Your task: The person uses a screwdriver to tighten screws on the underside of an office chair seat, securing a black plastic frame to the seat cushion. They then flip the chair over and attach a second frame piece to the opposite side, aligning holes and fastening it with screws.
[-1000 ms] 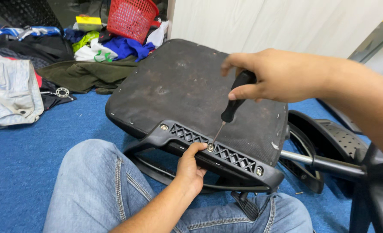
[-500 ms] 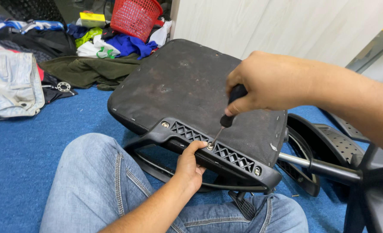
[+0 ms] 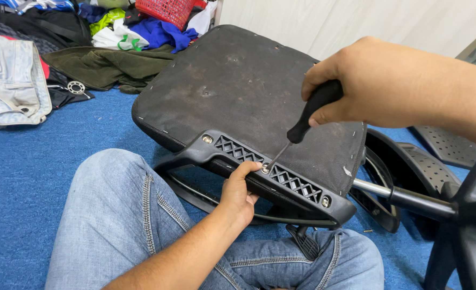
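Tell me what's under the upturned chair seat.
Under the chair seat show the person's jeans-clad legs, blue carpet and a black curved frame. The seat hides whatever lies beneath its middle.

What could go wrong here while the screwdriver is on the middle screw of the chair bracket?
1. The left hand grips the black plastic lattice bracket with a fingertip right beside the thin metal screwdriver tip; a slip might jab it.
2. The right hand holds the black-handled screwdriver tilted, so it may slip out of the screw head.
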